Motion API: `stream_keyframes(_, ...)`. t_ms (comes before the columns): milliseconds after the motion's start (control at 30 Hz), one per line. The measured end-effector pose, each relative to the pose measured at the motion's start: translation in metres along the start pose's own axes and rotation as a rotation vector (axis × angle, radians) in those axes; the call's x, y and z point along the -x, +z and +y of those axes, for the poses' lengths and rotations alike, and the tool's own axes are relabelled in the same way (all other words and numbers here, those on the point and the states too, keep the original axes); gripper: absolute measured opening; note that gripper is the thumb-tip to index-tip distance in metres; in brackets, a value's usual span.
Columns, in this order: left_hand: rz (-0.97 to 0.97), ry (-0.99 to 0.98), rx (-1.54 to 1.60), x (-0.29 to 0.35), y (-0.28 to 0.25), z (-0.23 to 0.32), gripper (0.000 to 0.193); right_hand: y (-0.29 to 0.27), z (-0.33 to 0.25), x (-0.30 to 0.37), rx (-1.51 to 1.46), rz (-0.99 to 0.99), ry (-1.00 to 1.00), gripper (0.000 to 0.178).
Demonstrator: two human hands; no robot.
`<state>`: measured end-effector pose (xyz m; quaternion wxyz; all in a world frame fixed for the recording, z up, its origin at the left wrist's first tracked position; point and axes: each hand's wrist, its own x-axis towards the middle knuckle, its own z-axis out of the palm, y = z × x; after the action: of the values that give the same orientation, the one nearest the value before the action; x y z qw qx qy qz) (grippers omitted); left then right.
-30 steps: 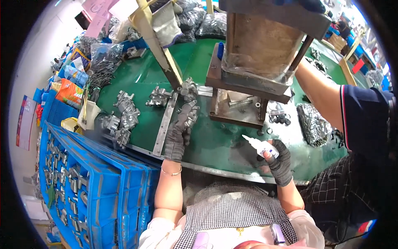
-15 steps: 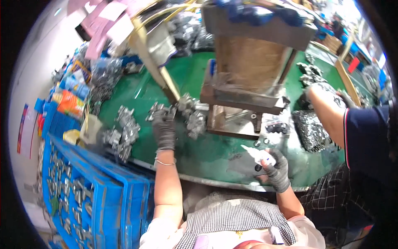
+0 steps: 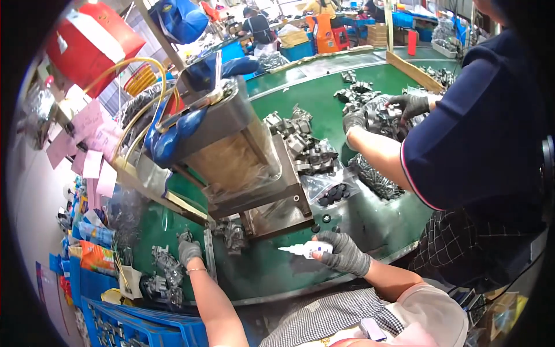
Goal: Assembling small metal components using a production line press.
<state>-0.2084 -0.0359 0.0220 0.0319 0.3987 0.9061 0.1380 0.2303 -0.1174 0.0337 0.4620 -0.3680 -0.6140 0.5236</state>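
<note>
While the fingers of our right hand [image 3: 347,255] stay closed round a white bottle [image 3: 317,249], nozzle [image 3: 291,249] pointing left above the table [image 3: 263,276], our left hand [image 3: 188,252], a second ago right of the metal bar [image 3: 209,254], now reaches a casting [image 3: 185,235] left of it; whether its fingers grip or only touch, we cannot tell; handling thus shifts leftward, away from the bottle; beyond stand a metal fixture [image 3: 237,162] and, rightward, a co-worker [image 3: 474,127].
</note>
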Motion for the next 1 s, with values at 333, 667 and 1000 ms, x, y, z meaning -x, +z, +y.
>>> stream_keyframes(333, -0.295, 0.055, 2.078, 0.067, 0.019, -0.081, 0.034, -0.003, 0.007, 0.004, 0.119, -0.014, -0.027, 0.036)
stream_keyframes(667, -1.080, -0.086, 1.478, 0.256, 0.016, 0.027, 0.037, 0.001, 0.000, 0.002, -0.094, -0.034, 0.052, 0.036)
stream_keyframes(1000, -1.345, -0.089, 1.324, 0.267, 0.020, 0.045, 0.027, 0.000, -0.008, 0.021, 0.176, 0.003, 0.077, 0.034)
